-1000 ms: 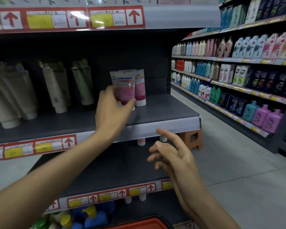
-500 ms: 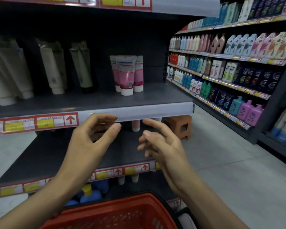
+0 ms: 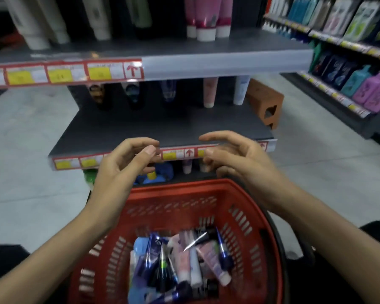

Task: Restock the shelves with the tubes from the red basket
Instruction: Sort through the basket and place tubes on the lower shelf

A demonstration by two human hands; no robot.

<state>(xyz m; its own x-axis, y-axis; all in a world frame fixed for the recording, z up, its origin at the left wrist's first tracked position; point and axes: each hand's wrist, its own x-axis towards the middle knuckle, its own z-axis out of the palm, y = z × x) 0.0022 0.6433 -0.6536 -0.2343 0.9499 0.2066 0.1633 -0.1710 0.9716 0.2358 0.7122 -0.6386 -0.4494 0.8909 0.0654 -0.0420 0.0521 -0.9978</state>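
Dim, motion-blurred, wide-angle edge warp

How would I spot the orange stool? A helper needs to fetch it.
Start at the grey middle shelf above the red plastic basket. Past that shelf's right end, the orange plastic stool stands on the pale floor. It is the only boxy orange thing there; everything around it is tubes and bottles.

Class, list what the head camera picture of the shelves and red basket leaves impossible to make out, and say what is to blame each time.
- Price labels on the shelf edge: print blurred, unreadable in the head view.
- Pink tubes on the upper shelf: tops cut off by the frame's top edge.
- Tubes in the red basket: lower ones buried under others, so no count.
- Bottles below the lower shelf: largely hidden by the left hand and right hand.
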